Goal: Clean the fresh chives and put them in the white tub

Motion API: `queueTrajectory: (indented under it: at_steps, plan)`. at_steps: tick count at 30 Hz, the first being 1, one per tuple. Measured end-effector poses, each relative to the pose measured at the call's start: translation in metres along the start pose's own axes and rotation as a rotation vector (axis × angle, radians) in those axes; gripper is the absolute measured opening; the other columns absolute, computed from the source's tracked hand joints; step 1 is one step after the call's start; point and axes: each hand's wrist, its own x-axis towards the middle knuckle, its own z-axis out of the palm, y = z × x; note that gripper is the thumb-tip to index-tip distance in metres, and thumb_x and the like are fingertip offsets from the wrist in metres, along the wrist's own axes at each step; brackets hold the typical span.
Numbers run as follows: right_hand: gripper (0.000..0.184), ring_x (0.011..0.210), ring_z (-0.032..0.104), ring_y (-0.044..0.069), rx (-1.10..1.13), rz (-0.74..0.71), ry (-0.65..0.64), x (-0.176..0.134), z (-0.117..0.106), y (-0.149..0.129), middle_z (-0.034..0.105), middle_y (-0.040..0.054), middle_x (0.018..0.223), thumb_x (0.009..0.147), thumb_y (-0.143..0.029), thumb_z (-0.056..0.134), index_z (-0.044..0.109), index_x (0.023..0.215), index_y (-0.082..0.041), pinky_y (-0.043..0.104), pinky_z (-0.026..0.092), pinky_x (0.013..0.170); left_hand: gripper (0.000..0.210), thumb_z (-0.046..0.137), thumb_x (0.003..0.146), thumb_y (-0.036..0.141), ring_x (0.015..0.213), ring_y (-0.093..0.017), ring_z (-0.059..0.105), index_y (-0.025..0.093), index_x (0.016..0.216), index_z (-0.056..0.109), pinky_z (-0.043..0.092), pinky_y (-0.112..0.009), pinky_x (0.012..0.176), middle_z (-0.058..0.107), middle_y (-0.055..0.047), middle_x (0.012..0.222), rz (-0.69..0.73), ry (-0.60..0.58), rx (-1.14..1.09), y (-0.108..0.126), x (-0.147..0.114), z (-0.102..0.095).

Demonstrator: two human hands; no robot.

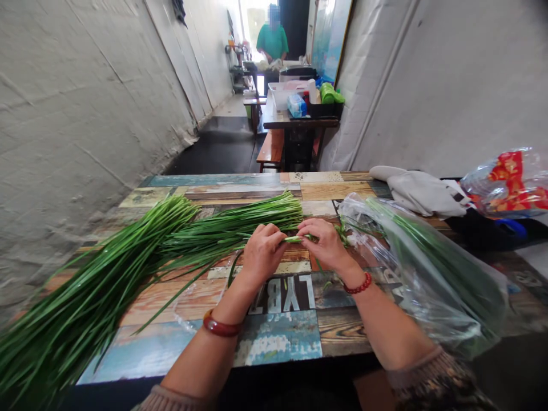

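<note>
Over the middle of the table, my left hand [266, 251] is closed round a few stalks of garlic chives [293, 240], whose pale ends point right. My right hand [322, 242] pinches those same ends between thumb and fingers. Just behind my left hand lies a pile of chives [240, 222], cut ends to the right. A larger bundle of chives [107, 268] stretches down the left side and over the near edge. To the right, a clear plastic bag [445, 274] holds more chives. Small trimmed scraps [342, 233] lie beside my right hand.
The patterned plank table [282, 337] spans the front. At its right end are a grey cloth [419, 191], a dark item with a blue part [511, 228], and a red-printed plastic package [509, 180]. Beyond stand a bench [271, 147], another table with boxes [306, 121], and a person in green [272, 43].
</note>
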Motion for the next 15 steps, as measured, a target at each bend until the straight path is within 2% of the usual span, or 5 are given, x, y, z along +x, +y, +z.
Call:
queueTrajectory:
  at_steps: [5,10,12,15]
  plan:
    - [0.013,0.095,0.064,0.019,0.131,0.077,0.101,0.0,0.011,-0.008,0.07,0.0056,0.094,0.086,-0.022,0.058,0.067,0.077,-0.022,0.035,0.049,0.088,0.016,0.056,0.09,0.026,0.079,-0.019,0.05,0.02,0.078,0.066,0.04,-0.032,0.073,0.062,-0.006,0.084,0.023,-0.006,0.07,0.003,-0.001,-0.001]
    - [0.02,0.087,0.064,0.017,0.418,0.367,0.245,-0.002,0.022,-0.002,0.07,0.0043,0.091,0.088,-0.038,0.057,0.066,0.084,-0.021,0.031,0.05,0.082,0.018,0.053,0.09,0.021,0.08,-0.021,0.048,0.02,0.074,0.062,0.039,-0.033,0.072,0.061,-0.007,0.083,0.025,-0.033,0.146,0.006,-0.001,-0.003]
    - [0.025,0.084,0.064,0.017,0.519,0.464,0.319,-0.002,0.021,0.008,0.071,0.0036,0.089,0.088,-0.043,0.057,0.066,0.088,-0.02,0.03,0.051,0.079,0.017,0.051,0.091,0.023,0.082,-0.022,0.049,0.02,0.077,0.061,0.039,-0.033,0.075,0.062,-0.007,0.085,-0.021,0.021,0.115,0.003,-0.001,-0.005]
    - [0.031,0.085,0.064,0.018,0.501,0.454,0.35,-0.002,0.014,0.022,0.07,0.0038,0.086,0.091,-0.045,0.051,0.065,0.08,-0.02,0.031,0.05,0.081,0.016,0.048,0.093,0.026,0.084,-0.022,0.05,0.019,0.084,0.06,0.039,-0.034,0.079,0.063,-0.007,0.087,-0.145,0.147,0.019,-0.005,0.0,-0.007]
